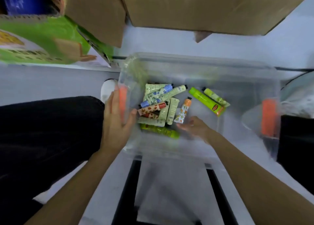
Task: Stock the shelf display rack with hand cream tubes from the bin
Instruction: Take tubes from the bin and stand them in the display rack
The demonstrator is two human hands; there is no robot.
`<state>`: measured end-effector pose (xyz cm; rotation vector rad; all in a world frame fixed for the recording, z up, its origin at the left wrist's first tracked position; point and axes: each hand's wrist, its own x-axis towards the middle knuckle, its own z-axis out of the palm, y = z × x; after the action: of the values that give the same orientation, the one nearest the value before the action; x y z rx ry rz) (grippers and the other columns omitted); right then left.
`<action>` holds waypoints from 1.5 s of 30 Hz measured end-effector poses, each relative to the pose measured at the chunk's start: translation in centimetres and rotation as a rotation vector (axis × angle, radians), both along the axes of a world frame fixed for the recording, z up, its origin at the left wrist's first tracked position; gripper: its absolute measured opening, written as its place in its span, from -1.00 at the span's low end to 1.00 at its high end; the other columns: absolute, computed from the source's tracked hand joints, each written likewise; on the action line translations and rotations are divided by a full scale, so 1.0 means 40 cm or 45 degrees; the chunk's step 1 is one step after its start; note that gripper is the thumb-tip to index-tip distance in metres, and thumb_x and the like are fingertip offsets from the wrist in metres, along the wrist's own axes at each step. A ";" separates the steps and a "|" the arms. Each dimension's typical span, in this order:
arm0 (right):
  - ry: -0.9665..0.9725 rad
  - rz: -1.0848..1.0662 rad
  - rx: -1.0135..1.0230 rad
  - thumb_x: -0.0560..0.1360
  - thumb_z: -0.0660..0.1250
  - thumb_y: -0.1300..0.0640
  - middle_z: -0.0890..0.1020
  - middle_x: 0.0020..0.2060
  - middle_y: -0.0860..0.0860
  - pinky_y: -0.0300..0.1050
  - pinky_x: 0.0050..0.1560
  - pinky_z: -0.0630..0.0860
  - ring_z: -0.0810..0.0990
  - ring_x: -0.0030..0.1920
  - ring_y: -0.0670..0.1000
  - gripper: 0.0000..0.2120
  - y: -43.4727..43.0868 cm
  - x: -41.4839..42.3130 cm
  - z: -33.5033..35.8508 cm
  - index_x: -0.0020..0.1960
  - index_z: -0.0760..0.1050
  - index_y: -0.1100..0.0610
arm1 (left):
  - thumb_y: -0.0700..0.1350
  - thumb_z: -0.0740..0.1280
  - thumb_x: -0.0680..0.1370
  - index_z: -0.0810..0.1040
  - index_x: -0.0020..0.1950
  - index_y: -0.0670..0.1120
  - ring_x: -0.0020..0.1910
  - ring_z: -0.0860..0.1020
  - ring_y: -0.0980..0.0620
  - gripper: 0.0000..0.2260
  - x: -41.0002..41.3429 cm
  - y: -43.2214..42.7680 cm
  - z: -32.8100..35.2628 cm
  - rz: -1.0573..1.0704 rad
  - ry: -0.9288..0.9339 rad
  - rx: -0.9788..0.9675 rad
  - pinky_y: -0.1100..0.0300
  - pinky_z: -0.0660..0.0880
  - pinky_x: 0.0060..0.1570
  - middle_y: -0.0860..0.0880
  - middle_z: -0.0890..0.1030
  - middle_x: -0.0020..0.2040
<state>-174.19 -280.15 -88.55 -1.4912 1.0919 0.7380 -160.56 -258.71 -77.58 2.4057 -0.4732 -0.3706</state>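
Left hand [117, 121] flat on bin [195, 63] wall, right hand [193, 126] open, empty inside; loosely piled tubes [158, 104] may slip.

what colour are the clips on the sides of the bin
Orange, both clips on the clear bin, seen in the head view.

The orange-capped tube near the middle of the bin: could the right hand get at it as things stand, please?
Probably yes. The right hand is already inside the clear bin, open, just below the orange-capped tube, which lies on top with nothing covering it.
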 end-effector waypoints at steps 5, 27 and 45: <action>-0.308 -0.556 0.012 0.27 0.57 0.00 0.68 -0.02 0.17 -0.07 -0.05 0.54 0.66 -0.05 0.06 -0.51 0.038 0.082 -0.046 0.05 0.58 0.29 | 0.21 0.14 0.51 -0.02 0.49 0.24 0.33 0.35 -0.05 -0.41 -0.003 0.000 -0.001 0.026 -0.024 -0.072 0.01 0.35 0.30 -0.13 0.32 0.38; -0.212 -1.338 0.464 -0.07 0.68 -0.02 0.69 -0.05 0.13 0.20 -0.03 0.61 0.68 -0.06 0.16 -0.23 0.205 0.235 -0.008 0.10 0.55 0.13 | 0.17 0.16 0.50 0.01 0.47 0.29 0.31 0.34 0.04 -0.43 0.001 0.014 -0.020 0.022 -0.056 -0.086 0.18 0.32 0.22 -0.11 0.36 0.35; -0.148 -1.447 0.537 0.24 0.60 0.11 0.69 -0.10 0.16 0.03 -0.11 0.65 0.65 -0.23 0.11 -0.53 0.208 0.245 0.004 0.09 0.55 0.21 | 0.14 0.16 0.50 0.03 0.46 0.31 0.32 0.34 0.07 -0.44 0.001 0.016 -0.021 0.030 -0.052 -0.104 0.27 0.28 0.21 -0.08 0.35 0.37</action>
<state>-164.39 -271.83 -88.40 -0.3893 1.3522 0.0470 -160.52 -258.06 -78.44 2.3412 -0.4690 -0.2869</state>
